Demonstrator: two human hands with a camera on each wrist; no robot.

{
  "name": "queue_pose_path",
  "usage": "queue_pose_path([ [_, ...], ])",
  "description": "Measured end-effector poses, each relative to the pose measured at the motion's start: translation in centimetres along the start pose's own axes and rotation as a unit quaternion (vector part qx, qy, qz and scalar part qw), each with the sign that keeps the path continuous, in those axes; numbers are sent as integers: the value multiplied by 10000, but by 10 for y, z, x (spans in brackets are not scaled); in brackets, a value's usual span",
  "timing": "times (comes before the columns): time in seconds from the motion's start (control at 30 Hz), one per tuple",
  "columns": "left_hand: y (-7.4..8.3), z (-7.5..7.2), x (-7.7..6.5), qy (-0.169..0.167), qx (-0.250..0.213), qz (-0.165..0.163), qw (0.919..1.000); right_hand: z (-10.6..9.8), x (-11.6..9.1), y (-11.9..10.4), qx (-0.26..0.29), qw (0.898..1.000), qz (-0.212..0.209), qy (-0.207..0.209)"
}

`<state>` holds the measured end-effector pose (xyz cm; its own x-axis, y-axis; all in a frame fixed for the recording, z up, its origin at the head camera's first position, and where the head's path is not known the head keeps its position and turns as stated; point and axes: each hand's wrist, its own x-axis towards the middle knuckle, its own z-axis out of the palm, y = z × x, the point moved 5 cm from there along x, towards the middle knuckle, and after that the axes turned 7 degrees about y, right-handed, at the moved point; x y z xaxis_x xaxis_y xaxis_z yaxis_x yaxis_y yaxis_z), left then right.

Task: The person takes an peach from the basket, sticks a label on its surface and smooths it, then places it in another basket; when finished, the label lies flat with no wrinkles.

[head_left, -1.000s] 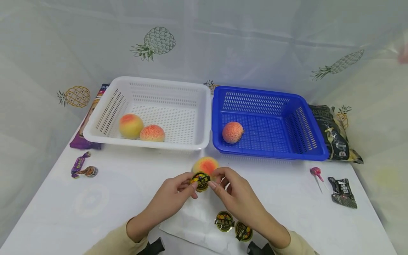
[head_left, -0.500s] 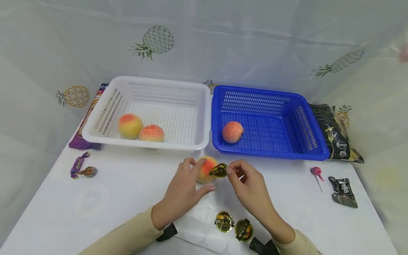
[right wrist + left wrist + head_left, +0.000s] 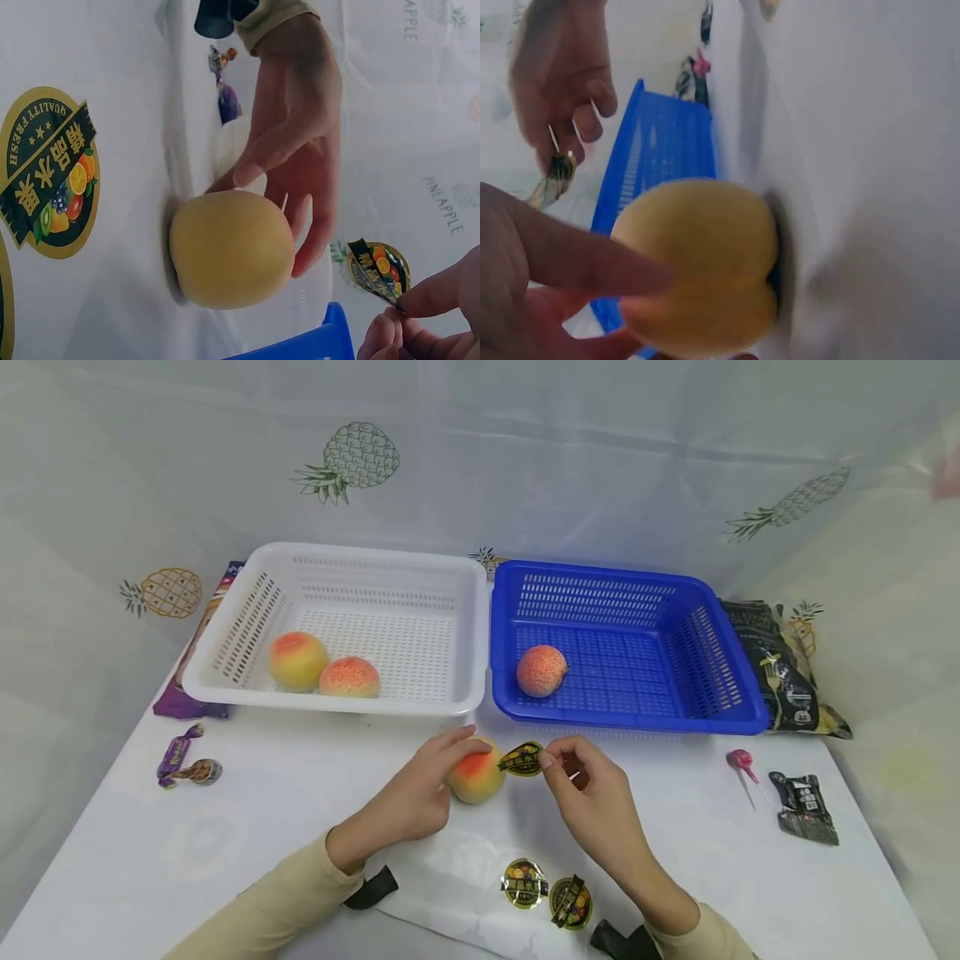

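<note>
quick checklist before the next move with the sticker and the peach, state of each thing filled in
1. Peach resting on the table: ok.
2. Left hand around the peach: ok, fingers over its top and far side.
3. Right hand holding the sticker: ok, pinched at one edge.
4. Sticker off the peach: ok, the right wrist view shows them apart.
5. Sticker flat: not ok, it looks bent.
6. Left hand's hold firm enough against a press: cannot tell.
</note>
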<state>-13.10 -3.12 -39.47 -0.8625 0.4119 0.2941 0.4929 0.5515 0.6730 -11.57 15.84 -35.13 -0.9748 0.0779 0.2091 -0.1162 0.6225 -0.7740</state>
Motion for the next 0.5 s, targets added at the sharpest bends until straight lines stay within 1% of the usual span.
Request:
queue_pose_path([
  [0.07, 1, 6, 0, -56, -151, -127, 9998, 0, 1, 1, -6, 10000, 12, 24],
  [0.13, 2, 14, 0, 23, -86, -221, 9997, 0, 1, 1, -5, 10000, 10, 41],
  [0.17, 2, 18, 1, 107, 14, -242, 9996, 0, 1, 1, -2, 10000, 3, 48],
  [0.23, -1, 25, 5, 380, 242, -318, 9985, 0, 2, 2, 11, 10000, -7, 59],
  [0.27, -4, 27, 6, 503, 227, -384, 9977, 0, 2, 2, 15, 10000, -6, 57],
  [0.3, -7, 28, 8, 608, 54, -507, 9968, 0, 2, 2, 40, 10000, -4, 44],
  [0.33, -10, 27, 9, 655, -224, -687, 9952, 0, 2, 2, 88, 10000, 17, 9],
  [0.37, -14, 26, 10, 628, -644, -885, 9920, 0, 2, 2, 143, 9999, 58, -32],
  [0.4, -17, 24, 10, 578, -1126, -1088, 9860, -1, 2, 1, 218, 9997, 108, -90],
  [0.43, -20, 21, 9, 467, -1670, -1305, 9762, -2, 2, 0, 333, 9991, 188, -171],
  [0.47, -22, 18, 7, 317, -2227, -1554, 9619, -3, 1, -1, 460, 9982, 266, -266],
  [0.5, -23, 15, 5, 165, -2647, -1737, 9484, -4, 1, -2, 605, 9969, 360, -365],
])
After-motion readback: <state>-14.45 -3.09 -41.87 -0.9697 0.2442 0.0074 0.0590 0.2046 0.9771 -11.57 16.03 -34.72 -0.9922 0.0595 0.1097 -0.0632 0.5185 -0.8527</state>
